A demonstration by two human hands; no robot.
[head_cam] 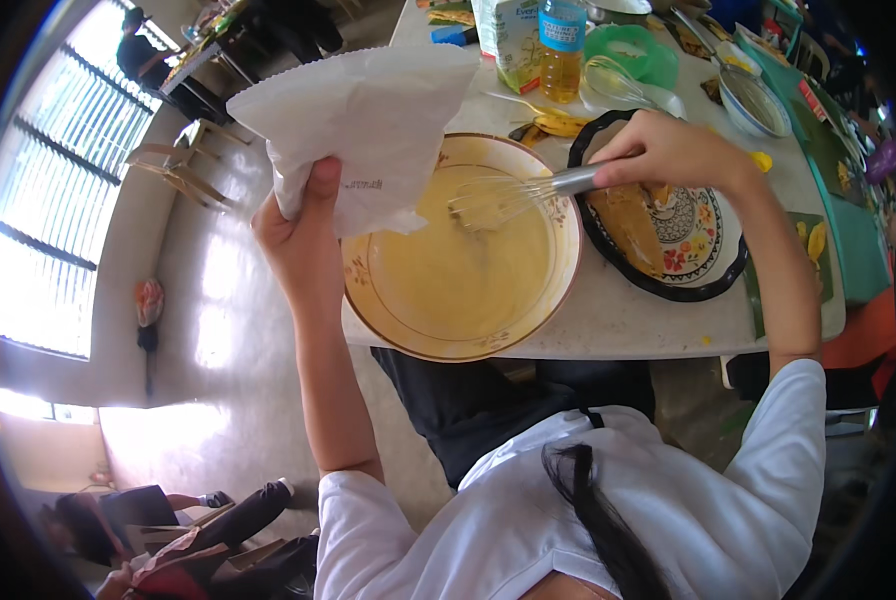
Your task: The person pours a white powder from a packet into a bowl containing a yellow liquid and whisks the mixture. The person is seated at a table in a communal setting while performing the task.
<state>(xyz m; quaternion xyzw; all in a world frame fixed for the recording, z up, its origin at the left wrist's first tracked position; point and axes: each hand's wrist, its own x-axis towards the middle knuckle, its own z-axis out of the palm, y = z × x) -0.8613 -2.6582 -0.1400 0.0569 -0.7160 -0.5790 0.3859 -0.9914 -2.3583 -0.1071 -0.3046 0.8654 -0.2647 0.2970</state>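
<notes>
My left hand (305, 199) grips a white plastic packet (373, 120) by its lower side, held over the left rim of a wide cream bowl (358, 300). Its serrated edge is at the top; the contents are hidden. Pale yellow batter (463, 270) fills the bowl's bottom. In my right hand (650, 150) is a wire whisk (568, 180), held by its metal handle, with its wires down at the batter. Just right of the bowl, below my right hand, a black-rimmed patterned dish (699, 289) holds brown peel-like pieces (624, 225).
A bottle of amber liquid (560, 52), a carton (519, 45), banana peels (560, 124), a green plastic bag (632, 56) and a second whisk (613, 79) stand or lie at the table's back. A strainer on a bowl (752, 101) is at right. People sit at lower left.
</notes>
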